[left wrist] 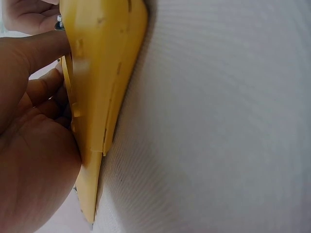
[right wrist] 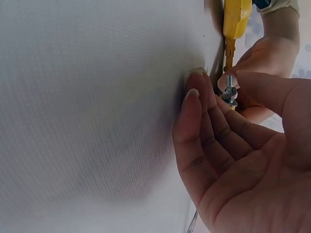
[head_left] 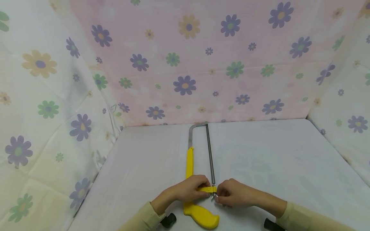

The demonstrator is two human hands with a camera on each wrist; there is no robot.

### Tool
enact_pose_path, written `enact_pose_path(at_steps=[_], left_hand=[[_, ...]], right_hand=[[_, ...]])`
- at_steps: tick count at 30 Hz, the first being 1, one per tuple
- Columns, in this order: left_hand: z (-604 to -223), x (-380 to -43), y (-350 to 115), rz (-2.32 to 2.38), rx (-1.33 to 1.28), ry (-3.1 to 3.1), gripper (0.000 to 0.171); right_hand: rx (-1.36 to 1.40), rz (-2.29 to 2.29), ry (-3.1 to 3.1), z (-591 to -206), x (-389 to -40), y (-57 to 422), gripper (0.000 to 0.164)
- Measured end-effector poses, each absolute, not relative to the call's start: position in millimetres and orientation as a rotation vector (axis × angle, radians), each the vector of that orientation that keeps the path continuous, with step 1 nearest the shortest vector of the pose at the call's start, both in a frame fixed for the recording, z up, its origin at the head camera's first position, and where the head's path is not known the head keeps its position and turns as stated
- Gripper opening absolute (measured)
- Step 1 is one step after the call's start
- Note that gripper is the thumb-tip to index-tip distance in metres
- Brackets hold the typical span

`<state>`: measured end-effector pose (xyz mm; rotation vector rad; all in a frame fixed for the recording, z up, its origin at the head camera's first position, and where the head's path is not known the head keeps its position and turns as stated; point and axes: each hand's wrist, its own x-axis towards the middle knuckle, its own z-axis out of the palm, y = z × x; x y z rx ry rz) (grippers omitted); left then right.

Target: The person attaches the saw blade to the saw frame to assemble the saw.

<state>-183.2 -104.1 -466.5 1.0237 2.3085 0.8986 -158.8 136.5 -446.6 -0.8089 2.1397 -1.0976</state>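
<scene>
A hacksaw with a bright yellow body (head_left: 189,160) lies flat on the white cloth-covered table (head_left: 260,154), reaching from beneath the left fingers away toward the far edge. The left hand (head_left: 192,188) grips it at the near end, fingers and thumb closed on either side of the short yellow crosspiece (head_left: 206,189), palm beside the yellow spine; that grip probably serves to keep the frame from twisting. Just beyond these fingertips, at the crosspiece's end, sits a small silvery metal wing nut (right wrist: 229,97). The right hand (head_left: 237,193) comes in from the other side, its thumb and index finger in a narrow pinch about the nut, seemingly to turn it; how firmly they press I cannot tell. The long grey metal blade (head_left: 210,150) runs forward from between the two hands, while the rounded yellow handle (head_left: 203,217) rests free below the left fingers, apparently unneeded for this hold.
</scene>
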Motion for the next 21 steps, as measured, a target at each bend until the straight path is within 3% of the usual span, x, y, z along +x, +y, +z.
enact_pose_path(at_steps=[21], left_hand=[[-465.1, -182.6, -104.2, 0.905, 1.01, 2.3, 0.012]], right_hand=[[-0.79, -1.079, 2.23, -449.5, -158.1, 135.8, 0.017]])
